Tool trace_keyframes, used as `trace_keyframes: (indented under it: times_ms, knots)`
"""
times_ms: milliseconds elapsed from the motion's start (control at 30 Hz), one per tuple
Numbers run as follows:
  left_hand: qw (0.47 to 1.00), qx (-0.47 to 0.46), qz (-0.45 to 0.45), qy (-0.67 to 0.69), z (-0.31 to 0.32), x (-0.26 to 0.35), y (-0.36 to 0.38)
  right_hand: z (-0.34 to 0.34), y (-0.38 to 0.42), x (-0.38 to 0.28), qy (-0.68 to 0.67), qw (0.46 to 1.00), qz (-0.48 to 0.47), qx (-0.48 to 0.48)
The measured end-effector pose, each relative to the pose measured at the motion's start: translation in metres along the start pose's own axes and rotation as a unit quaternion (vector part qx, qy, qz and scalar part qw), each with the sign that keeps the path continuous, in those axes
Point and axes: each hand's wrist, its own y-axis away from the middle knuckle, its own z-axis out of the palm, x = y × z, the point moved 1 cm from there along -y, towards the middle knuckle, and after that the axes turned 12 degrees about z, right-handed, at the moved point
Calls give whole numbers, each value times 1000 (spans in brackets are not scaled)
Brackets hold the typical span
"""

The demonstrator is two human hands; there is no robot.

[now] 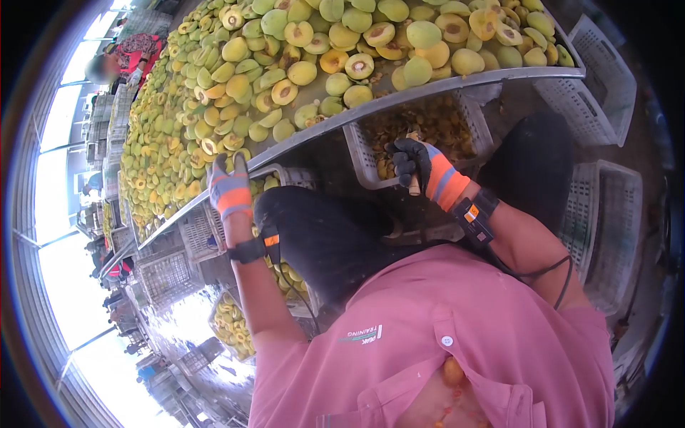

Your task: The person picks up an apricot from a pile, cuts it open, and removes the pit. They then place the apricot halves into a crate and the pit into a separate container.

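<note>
Halved green and yellow fruits (284, 92) lie heaped across the metal-rimmed counter (528, 73), with the gloved left hand (231, 187) at its near edge, right beside them (whether that grip has hold of a piece, I cannot tell). The right hand (427, 169), gloved too, has its grip closed around a wooden handle (414, 187), near a pale crate (362, 153) of brownish scraps (457, 128) below the counter's edge. Farther off, a person (139, 53) in patterned sleeves is beside the heap.
</note>
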Motion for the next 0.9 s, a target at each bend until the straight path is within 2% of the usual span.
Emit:
trace_keyframes:
  times_ms: [33,100,200,300,400,433,500,600,700,733,800,833,867,900]
  knots:
    - [997,-39,10,71,13,14,-15,2,1,-2,30,999,-14,-3]
    - [994,-99,21,39,33,44,-41,6,5,-2,90,995,-40,-12]
    - [979,-173,102,-37,73,49,-65,8,5,-2,86,996,-28,-7]
    - [989,-115,91,5,94,45,-73,11,6,0,102,994,-32,1]
    - [987,-76,102,93,100,36,-64,8,10,-1,163,983,-48,-76]
    - [981,-71,96,153,91,39,-57,2,7,0,271,955,-101,-67]
    - [957,-58,86,270,70,49,-46,-5,0,1,459,866,-191,-54]
    - [957,40,166,236,57,69,-22,3,5,4,647,707,-282,-43]
    - [977,96,70,177,65,67,-25,8,6,3,557,808,-195,-6]
    - [969,78,40,232,71,58,-38,14,11,1,504,848,-162,12]
    - [983,-65,12,171,76,64,-52,24,23,-2,346,935,-63,44]
    - [981,-133,-3,138,69,73,-60,26,22,-3,336,938,-58,58]
    - [979,-201,-18,20,67,88,-65,27,21,-3,323,942,-54,72]
    - [984,-178,-9,30,76,85,-68,26,21,-3,307,946,-51,88]
